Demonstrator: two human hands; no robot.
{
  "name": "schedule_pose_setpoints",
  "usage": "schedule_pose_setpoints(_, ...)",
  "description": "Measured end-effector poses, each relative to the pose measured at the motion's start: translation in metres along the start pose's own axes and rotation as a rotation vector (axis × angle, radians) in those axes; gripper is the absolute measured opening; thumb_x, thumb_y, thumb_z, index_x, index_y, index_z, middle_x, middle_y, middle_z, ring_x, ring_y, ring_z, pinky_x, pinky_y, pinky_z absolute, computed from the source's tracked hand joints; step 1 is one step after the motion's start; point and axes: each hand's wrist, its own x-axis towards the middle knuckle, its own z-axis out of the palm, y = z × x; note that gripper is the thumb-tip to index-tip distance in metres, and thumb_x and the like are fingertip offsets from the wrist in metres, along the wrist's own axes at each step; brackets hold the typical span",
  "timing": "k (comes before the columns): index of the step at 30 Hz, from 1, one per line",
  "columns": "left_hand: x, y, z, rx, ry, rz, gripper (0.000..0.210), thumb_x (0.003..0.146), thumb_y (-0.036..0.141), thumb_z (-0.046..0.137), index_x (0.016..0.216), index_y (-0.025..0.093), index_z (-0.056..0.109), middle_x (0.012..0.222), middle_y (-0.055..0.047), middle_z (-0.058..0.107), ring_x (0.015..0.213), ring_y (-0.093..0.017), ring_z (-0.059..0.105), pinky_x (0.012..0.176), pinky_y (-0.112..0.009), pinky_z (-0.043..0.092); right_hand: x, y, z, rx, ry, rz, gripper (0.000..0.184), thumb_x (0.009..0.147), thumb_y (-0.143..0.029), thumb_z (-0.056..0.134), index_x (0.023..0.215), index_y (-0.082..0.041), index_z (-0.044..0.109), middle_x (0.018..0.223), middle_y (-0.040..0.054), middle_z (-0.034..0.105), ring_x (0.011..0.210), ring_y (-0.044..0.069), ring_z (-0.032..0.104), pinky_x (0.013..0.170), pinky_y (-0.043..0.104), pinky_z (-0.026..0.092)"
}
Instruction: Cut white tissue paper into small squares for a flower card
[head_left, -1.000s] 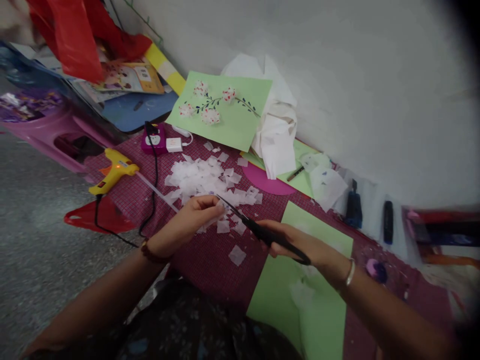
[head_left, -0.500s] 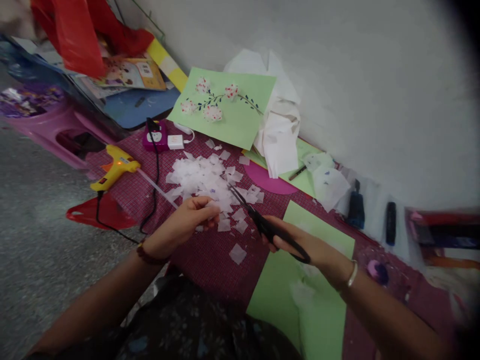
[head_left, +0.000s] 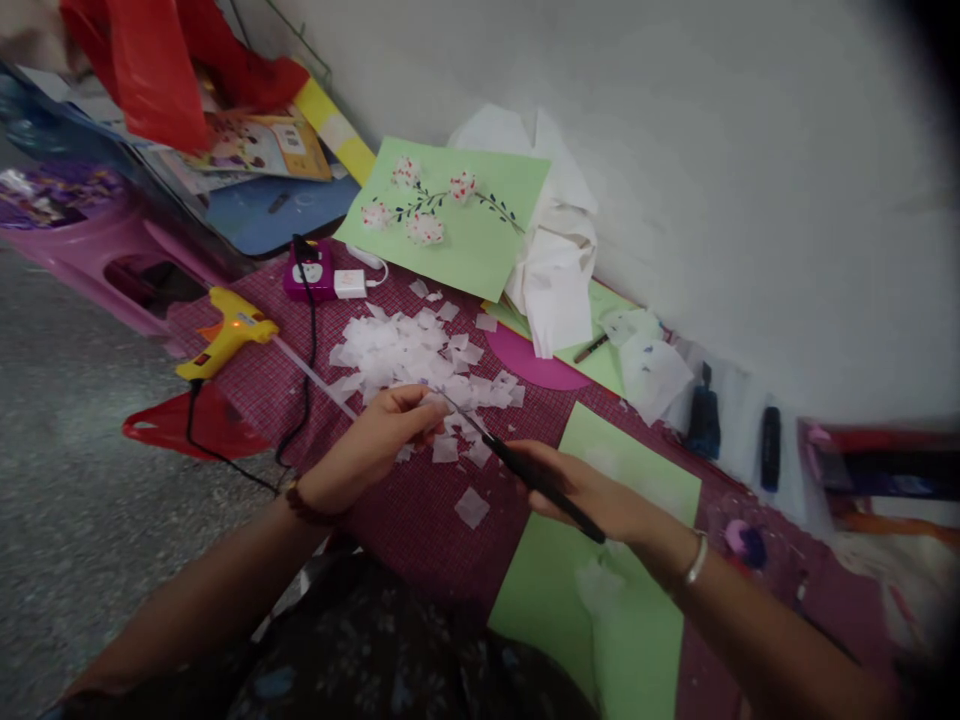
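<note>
My left hand point(head_left: 401, 425) is closed in a pinch on a small piece of thin white paper, mostly hidden by the fingers. In my right hand point(head_left: 574, 485) is a pair of black-handled scissors point(head_left: 529, 468), its blades pointing left and reaching the fingertips of my left hand. Just beyond both hands lies a loose pile of small white paper squares point(head_left: 397, 345). One single paper square point(head_left: 472, 508) rests apart on the red checked cloth, nearer to me.
A yellow glue gun point(head_left: 229, 330) with a lit light and black cord stands left. Behind the pile are a purple power socket point(head_left: 309, 275) and a green card point(head_left: 450, 260) with paper flowers. Another green sheet point(head_left: 547, 590) lies under my right arm. White crumpled paper point(head_left: 559, 290) leans by the wall.
My right hand has brought the scissors left and down, so the blade tips now meet my left fingertips. The scissor blades look closer together. My left hand stays nearly in place.
</note>
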Motion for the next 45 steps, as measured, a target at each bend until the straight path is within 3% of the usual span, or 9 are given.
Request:
schedule_pose_setpoints(6,0.002,-0.002,0.003,-0.024,-0.004,-0.017,0.024,0.077,0.033,0.07,0.063,0.017,0.059,0.058,0.003,0.057,0.05,-0.007,0.048,0.049,-0.019,0.037,0.003,0.003,0.004,0.11,0.057,0.053,0.067,0.085,-0.063,0.066,0.129,-0.015,0.053,0.079,-0.0006,0.051,0.063,0.011,0.045,0.055,0.025,0.038)
schedule_pose_setpoints(10,0.002,-0.005,-0.003,-0.079,-0.02,-0.06,0.021,0.073,0.033,0.073,0.069,0.017,0.06,0.062,0.002,0.062,0.052,-0.007,0.053,0.049,-0.019,0.041,0.0,0.0,0.003,0.125,0.09,0.125,0.071,0.085,-0.068,0.062,0.129,-0.013,0.052,0.065,-0.006,0.044,0.053,0.009,0.039,0.049,0.023,0.033)
schedule_pose_setpoints(13,0.001,-0.006,-0.007,-0.131,0.027,-0.095,0.023,0.071,0.033,0.076,0.071,0.018,0.059,0.06,0.003,0.061,0.049,-0.007,0.053,0.046,-0.019,0.04,-0.002,-0.003,0.001,0.094,0.095,0.117,0.072,0.084,-0.071,0.06,0.127,-0.014,0.052,0.07,-0.0041,0.047,0.056,0.01,0.044,0.051,0.024,0.037)
schedule_pose_setpoints(16,0.001,-0.004,-0.007,-0.135,0.064,-0.049,0.024,0.069,0.032,0.077,0.066,0.018,0.058,0.056,0.004,0.057,0.047,-0.006,0.049,0.045,-0.018,0.037,-0.005,-0.005,-0.002,0.017,0.093,0.04,0.072,0.085,-0.075,0.056,0.127,-0.016,0.053,0.085,0.0032,0.056,0.072,0.015,0.053,0.065,0.029,0.046)
schedule_pose_setpoints(20,0.002,0.0,-0.004,-0.144,0.105,-0.02,0.023,0.067,0.032,0.078,0.063,0.017,0.062,0.056,0.004,0.056,0.047,-0.006,0.047,0.045,-0.019,0.036,-0.014,-0.005,-0.005,-0.032,0.127,-0.021,0.067,0.092,-0.071,0.049,0.133,-0.019,0.05,0.099,0.0074,0.058,0.084,0.018,0.054,0.077,0.032,0.048)
schedule_pose_setpoints(25,0.003,0.001,0.0,-0.183,0.165,-0.06,0.022,0.067,0.034,0.077,0.066,0.017,0.064,0.058,0.002,0.061,0.048,-0.006,0.049,0.046,-0.019,0.036,-0.02,0.003,-0.004,-0.062,0.017,-0.011,0.061,0.092,-0.067,0.052,0.127,-0.017,0.052,0.094,0.0056,0.056,0.083,0.018,0.052,0.075,0.032,0.047)
schedule_pose_setpoints(32,0.002,-0.003,0.009,-0.142,0.055,-0.059,0.025,0.073,0.034,0.074,0.063,0.018,0.057,0.055,0.004,0.053,0.047,-0.006,0.046,0.045,-0.019,0.034,-0.005,0.002,0.002,0.021,-0.012,0.014,0.065,0.088,-0.067,0.06,0.129,-0.018,0.051,0.098,0.0058,0.054,0.085,0.018,0.05,0.074,0.032,0.044)
schedule_pose_setpoints(40,0.003,0.0,0.012,-0.142,0.073,-0.05,0.024,0.072,0.032,0.074,0.062,0.017,0.058,0.056,0.004,0.053,0.047,-0.006,0.046,0.044,-0.019,0.034,0.002,-0.002,0.007,0.125,0.041,0.108,0.059,0.088,-0.064,0.062,0.121,-0.015,0.054,0.065,-0.0064,0.043,0.053,0.009,0.038,0.049,0.023,0.032)
schedule_pose_setpoints(45,0.007,0.006,0.004,-0.079,0.093,0.004,0.024,0.072,0.032,0.074,0.062,0.017,0.059,0.056,0.004,0.053,0.048,-0.006,0.046,0.046,-0.019,0.035,0.001,-0.003,0.0,0.075,0.005,0.011,0.069,0.085,-0.072,0.059,0.122,-0.015,0.053,0.09,0.0034,0.055,0.075,0.014,0.052,0.066,0.027,0.045)
